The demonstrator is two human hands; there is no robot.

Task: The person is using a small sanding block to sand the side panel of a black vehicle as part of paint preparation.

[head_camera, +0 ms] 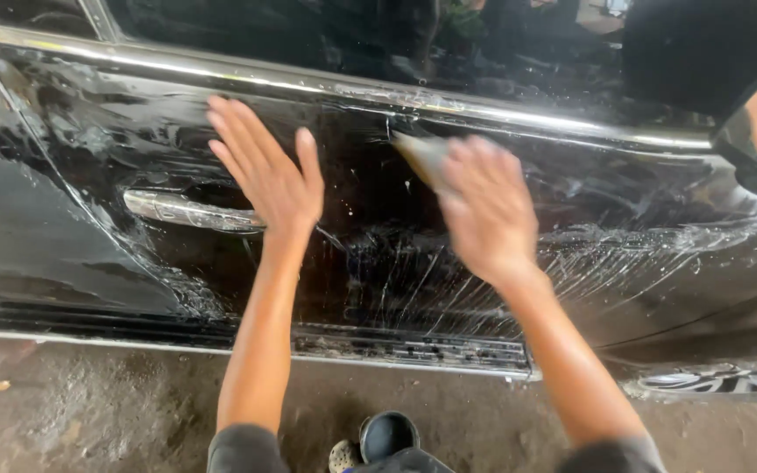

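A person's right hand (pixel 488 210) is gripping a small, soft-looking cloth (pixel 422 158) at its twelve o'clock against a wet, probably slippery black car door (pixel 378 263), best pinched by its bunched edge, while the left hand (pixel 269 171) is resting open-palmed beside the chrome handle (pixel 186 210).

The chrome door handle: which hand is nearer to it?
Left. The left hand lies flat on the black car door just above the chrome door handle; the right hand, holding a cloth, is farther right.
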